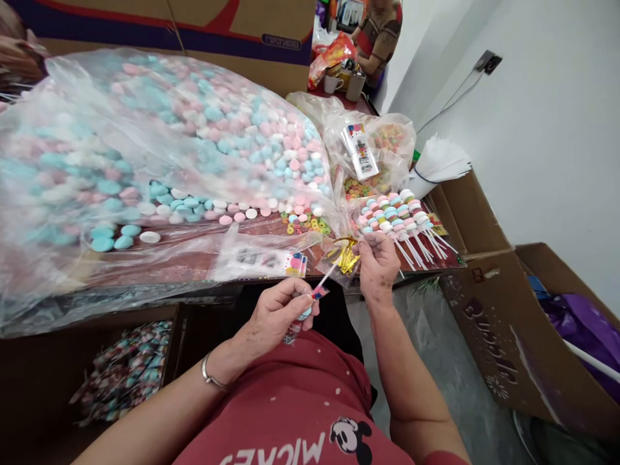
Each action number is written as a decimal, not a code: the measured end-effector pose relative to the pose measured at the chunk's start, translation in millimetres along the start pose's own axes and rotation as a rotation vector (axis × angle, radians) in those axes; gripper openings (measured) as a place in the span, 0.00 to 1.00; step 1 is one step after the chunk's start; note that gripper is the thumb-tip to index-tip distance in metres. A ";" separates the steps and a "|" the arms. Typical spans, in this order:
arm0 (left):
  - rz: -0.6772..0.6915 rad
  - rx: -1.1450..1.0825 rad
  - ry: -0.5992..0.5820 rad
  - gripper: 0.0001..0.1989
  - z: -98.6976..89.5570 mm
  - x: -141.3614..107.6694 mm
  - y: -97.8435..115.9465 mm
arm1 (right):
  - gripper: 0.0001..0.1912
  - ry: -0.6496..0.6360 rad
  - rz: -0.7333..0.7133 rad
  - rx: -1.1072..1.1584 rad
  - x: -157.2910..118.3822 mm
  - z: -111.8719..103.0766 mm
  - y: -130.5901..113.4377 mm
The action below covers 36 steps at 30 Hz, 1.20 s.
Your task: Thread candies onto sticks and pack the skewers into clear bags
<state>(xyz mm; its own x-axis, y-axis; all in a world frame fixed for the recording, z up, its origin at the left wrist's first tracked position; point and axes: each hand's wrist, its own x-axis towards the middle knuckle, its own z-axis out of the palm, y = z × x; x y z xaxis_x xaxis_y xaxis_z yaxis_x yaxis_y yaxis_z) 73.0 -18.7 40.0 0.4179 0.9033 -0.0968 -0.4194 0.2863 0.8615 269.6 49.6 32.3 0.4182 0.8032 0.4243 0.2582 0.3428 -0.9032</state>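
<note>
Gripping a wrapped candy stick [305, 314], the left hand [289, 309] has its thumb and fingers closed around the candy end, just on the person's side of the big clear bag [159, 155] of pastel candies; the white stick points up and out of the fist. To the right of the bag's near corner, the right hand [379, 263] has its thumb and fingertips drawn nearly together beside some gold ties [347, 258] (whether they pinch one, I cannot tell). Right of the bag lies a row of candy skewers [393, 213], pink, blue and white, with a bundle of white sticks [443, 160] farther right. Printed sleeves [261, 261] lie in front of the bag. Below the bag's near side, an open box [175, 342] holds many candy pieces on sticks. Behind the bag stands a large carton [169, 26].
</note>
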 end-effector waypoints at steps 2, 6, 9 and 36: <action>0.000 -0.002 0.031 0.11 -5.0 -1.4 -2.9 | 0.06 -0.090 -0.089 -0.191 8.0 -11.1 8.8; -0.004 0.028 0.039 0.11 -11.1 -0.2 -8.3 | 0.11 -0.313 -0.375 -0.696 10.3 -24.2 15.6; 0.001 0.050 0.040 0.11 -13.9 2.1 -10.0 | 0.14 -0.432 -0.497 -1.012 8.5 -27.9 19.2; -0.058 -0.045 0.152 0.16 6.8 15.6 4.7 | 0.08 -0.541 -0.007 -0.140 -44.7 -1.6 -48.9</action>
<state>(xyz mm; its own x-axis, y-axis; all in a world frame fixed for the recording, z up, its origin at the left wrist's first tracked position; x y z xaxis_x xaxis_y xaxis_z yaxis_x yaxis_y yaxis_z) 83.0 -5.4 46.0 0.3176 0.9216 -0.2229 -0.4351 0.3505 0.8293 239.6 -3.8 57.7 -0.0814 0.9493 0.3038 0.3881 0.3109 -0.8676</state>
